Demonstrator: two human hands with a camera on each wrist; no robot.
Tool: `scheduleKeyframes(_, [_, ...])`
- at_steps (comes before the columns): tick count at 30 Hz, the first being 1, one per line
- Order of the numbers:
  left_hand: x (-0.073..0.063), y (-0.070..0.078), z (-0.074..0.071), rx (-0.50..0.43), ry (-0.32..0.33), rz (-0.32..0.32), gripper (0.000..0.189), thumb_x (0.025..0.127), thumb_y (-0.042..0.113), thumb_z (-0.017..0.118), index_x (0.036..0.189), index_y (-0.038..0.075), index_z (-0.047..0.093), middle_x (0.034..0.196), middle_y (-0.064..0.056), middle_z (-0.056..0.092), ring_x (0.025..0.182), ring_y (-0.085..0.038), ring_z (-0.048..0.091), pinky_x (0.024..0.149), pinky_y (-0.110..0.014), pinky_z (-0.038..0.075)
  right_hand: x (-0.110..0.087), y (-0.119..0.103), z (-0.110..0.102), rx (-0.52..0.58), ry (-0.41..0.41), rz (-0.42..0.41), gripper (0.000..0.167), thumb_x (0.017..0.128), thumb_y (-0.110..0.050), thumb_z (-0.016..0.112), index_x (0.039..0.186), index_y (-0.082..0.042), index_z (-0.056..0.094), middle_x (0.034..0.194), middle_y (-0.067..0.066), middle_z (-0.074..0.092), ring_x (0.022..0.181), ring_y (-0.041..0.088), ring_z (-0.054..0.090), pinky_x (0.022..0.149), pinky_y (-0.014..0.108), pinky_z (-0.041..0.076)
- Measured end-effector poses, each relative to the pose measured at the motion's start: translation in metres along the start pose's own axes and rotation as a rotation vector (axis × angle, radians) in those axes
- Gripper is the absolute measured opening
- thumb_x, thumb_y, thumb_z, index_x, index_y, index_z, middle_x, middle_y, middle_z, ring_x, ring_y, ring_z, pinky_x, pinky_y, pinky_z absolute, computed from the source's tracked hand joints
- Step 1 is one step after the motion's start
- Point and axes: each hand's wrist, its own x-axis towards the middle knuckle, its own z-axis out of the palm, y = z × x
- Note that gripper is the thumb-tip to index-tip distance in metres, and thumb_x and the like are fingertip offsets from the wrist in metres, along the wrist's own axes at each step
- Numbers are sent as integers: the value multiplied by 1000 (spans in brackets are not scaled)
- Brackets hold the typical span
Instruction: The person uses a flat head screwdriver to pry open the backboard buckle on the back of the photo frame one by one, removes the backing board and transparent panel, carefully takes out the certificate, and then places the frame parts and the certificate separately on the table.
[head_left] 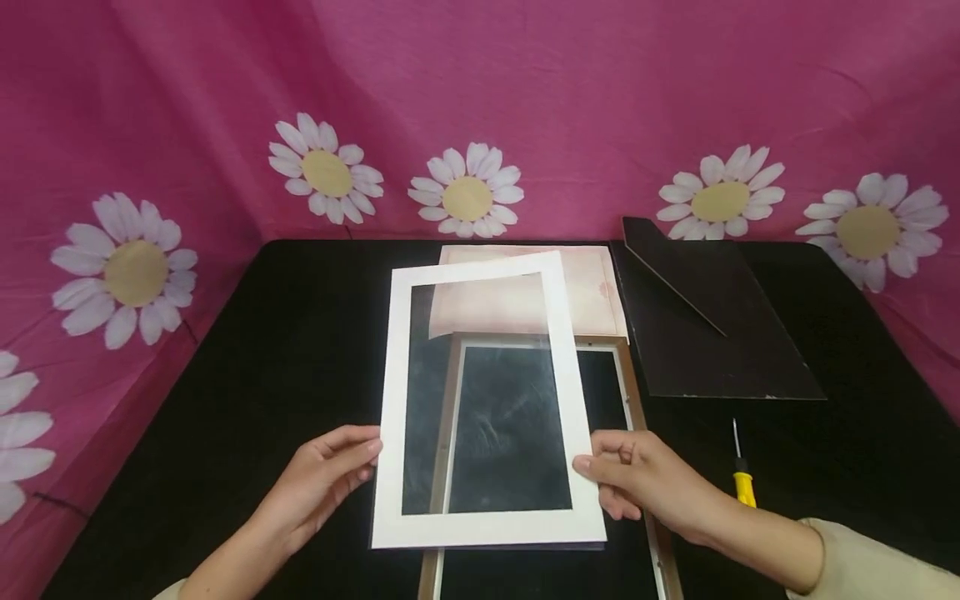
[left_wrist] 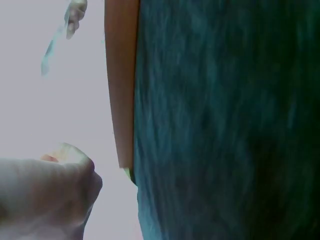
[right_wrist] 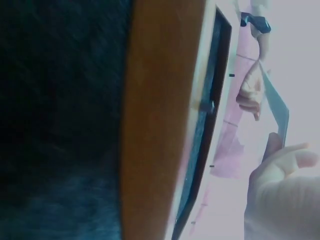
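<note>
A white picture mat (head_left: 480, 531) with a rectangular window is held up between both hands in the head view. Smudges and reflections inside the window suggest a clear sheet there. My left hand (head_left: 322, 479) pinches the left border, thumb on the front. The right hand (head_left: 648, 479) pinches the right border the same way. Below the mat lies a brown wooden picture frame (head_left: 636, 392), partly hidden by it. In the right wrist view, the frame (right_wrist: 160, 120) shows small tabs on its inner edge, and the sheet's thin edge (right_wrist: 276, 107) rises from the right hand (right_wrist: 285, 195).
Behind the frame lies a pale pink sheet (head_left: 592, 296). A black backing board (head_left: 750, 362) with a raised stand flap (head_left: 663, 271) is at the back right. Nearer, a yellow-handled screwdriver (head_left: 743, 486) lies on the black table (head_left: 300, 333). Pink flowered cloth (head_left: 570, 108) surrounds the table.
</note>
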Motion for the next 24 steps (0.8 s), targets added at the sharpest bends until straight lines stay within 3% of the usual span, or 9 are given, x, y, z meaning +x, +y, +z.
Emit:
scheduleKeyframes(5, [11, 14, -17, -4, 86, 48, 15, 92, 21, 69, 106, 20, 73, 90, 11, 70, 78, -4, 62, 74, -14, 54, 37, -10, 7, -5, 14, -15, 42, 99, -26, 58, 81, 10, 46, 54, -5, 58, 48, 6, 49, 59, 27, 49])
scheduleKeyframes(13, [32, 28, -43, -15, 127, 104, 11, 91, 19, 69, 93, 28, 76, 84, 13, 71, 73, -1, 62, 71, -11, 54, 83, -29, 10, -46, 28, 34, 31, 97, -21, 60, 71, -5, 53, 56, -2, 62, 51, 8, 54, 60, 22, 51])
scheduleKeyframes(18, [40, 39, -57, -23, 142, 137, 18, 91, 17, 69, 83, 31, 75, 80, 13, 70, 70, -1, 61, 68, -11, 54, 107, -42, 14, -40, 12, 77, 29, 98, -18, 58, 71, -7, 54, 56, -3, 60, 52, 7, 54, 57, 18, 47])
scheduleKeyframes(24, [52, 60, -83, 45, 156, 168, 12, 91, 17, 69, 88, 27, 76, 80, 14, 70, 71, -1, 61, 68, -12, 55, 140, -56, 25, -58, 30, 77, 28, 98, -15, 58, 72, -5, 56, 54, -2, 59, 48, 7, 51, 52, 16, 42])
